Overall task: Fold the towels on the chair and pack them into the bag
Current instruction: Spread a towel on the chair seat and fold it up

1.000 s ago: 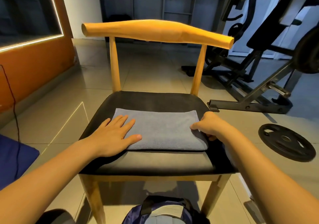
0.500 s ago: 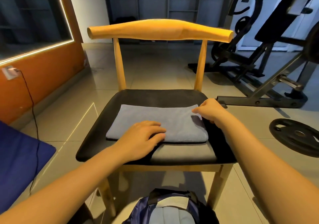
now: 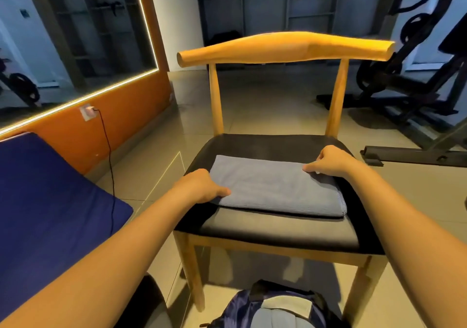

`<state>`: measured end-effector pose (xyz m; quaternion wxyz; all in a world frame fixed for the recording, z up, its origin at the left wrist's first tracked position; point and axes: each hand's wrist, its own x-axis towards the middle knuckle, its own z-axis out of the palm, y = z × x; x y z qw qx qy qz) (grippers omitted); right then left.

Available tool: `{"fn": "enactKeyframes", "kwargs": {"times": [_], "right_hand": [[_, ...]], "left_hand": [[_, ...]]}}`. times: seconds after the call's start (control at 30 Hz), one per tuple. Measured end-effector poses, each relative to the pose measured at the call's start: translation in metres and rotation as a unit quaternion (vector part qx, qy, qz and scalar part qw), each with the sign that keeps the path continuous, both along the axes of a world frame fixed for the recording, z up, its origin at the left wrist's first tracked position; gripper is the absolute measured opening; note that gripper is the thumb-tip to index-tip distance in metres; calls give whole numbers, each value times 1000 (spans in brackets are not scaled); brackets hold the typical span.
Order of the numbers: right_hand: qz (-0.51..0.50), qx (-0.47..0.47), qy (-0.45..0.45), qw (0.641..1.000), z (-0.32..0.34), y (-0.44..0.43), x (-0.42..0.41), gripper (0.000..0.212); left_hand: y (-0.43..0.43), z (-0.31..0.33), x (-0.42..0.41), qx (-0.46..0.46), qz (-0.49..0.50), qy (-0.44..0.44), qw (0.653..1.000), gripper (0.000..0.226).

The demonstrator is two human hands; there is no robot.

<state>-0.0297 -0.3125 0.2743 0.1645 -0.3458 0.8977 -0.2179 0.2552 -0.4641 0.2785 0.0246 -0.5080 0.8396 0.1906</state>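
A grey towel (image 3: pixel 275 188), folded into a flat rectangle, lies on the black seat of a wooden chair (image 3: pixel 278 229). My left hand (image 3: pixel 202 186) curls over the towel's left edge with the thumb on top. My right hand (image 3: pixel 328 162) pinches the towel's far right corner. A blue and grey bag (image 3: pixel 275 310) sits on the floor below the chair's front edge, partly cut off by the frame.
A dark blue cushion (image 3: pixel 45 211) lies at the left, with a black cable (image 3: pixel 108 166) running from a wall socket. Black gym equipment (image 3: pixel 409 92) and a bench base (image 3: pixel 414 156) stand at the right on the tiled floor.
My left hand slid from the towel's top to its left edge and closed on it. My right hand stays at the far right corner. The view swung left.
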Motion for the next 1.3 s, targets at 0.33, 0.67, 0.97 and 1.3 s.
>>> {"fn": "enactKeyframes", "kwargs": {"times": [0.33,0.67,0.97,1.3], "right_hand": [[-35,-81,-194,977,21,7,10,19],[-70,-234,-391,888,40,50,41,5],[-129,-145,-307,932,7,66,61,6],[-110,-204,-321,918,0,94,64,31]], "left_hand": [[-13,19,-11,12,29,280,960,24],[-80,81,-93,75,33,536,841,38],[14,-7,-66,-36,-255,290,922,9],[63,-39,-21,-238,-461,217,827,35]]}}
